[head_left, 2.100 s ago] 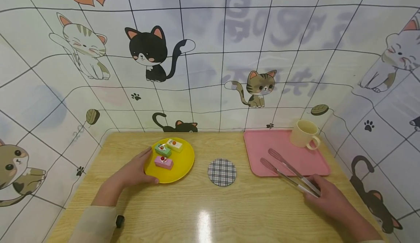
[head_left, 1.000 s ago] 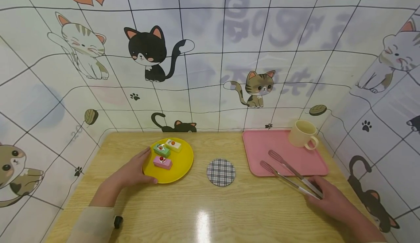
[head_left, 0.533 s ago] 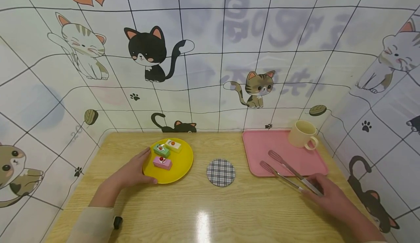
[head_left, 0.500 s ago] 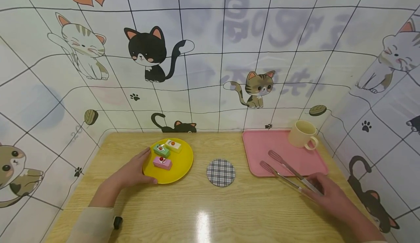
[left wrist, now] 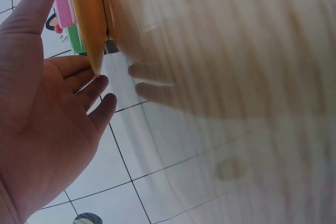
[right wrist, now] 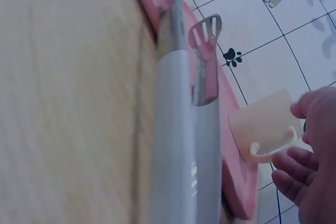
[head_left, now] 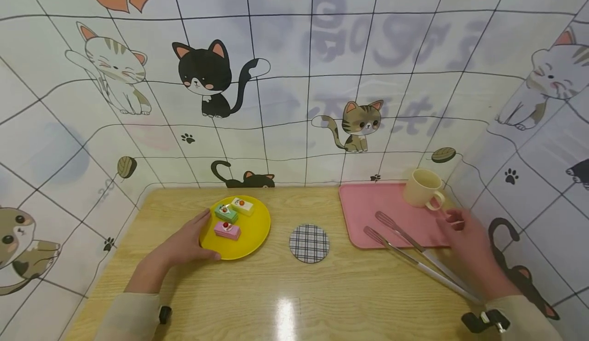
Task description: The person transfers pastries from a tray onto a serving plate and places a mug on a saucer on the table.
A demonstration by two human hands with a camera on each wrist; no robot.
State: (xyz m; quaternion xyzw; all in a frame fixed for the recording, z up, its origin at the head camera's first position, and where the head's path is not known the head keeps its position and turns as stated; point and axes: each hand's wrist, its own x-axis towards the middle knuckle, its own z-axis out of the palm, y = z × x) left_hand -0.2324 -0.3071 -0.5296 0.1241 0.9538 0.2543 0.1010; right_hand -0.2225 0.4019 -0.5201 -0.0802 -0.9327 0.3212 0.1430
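My left hand point(head_left: 184, 244) rests at the left rim of a yellow plate point(head_left: 255, 236), thumb at the near edge and fingers along the far left side. On the plate lie a pink toy cake slice point(head_left: 227, 230), a green one point(head_left: 226, 213) and a cream-coloured one point(head_left: 242, 206). My right hand point(head_left: 471, 246) hovers near the handle of a pale yellow mug point(head_left: 420, 188), fingers loosely bent with nothing held. In the right wrist view, its fingertips are right at the mug handle point(right wrist: 273, 153). Slotted metal tongs point(head_left: 430, 267) lie below that hand, jaws apart.
The mug stands at the back right of a pink tray point(head_left: 363, 203), and the tongs' slotted ends overlap the tray. A round checked coaster point(head_left: 309, 244) lies mid-table point(head_left: 239, 300). A cat-patterned white backdrop point(head_left: 285, 100) encloses the table's back and sides.
My right hand has let go of the tongs and moved up and slightly right toward the mug handle. The tongs stay where they lay. My left hand remains at the plate.
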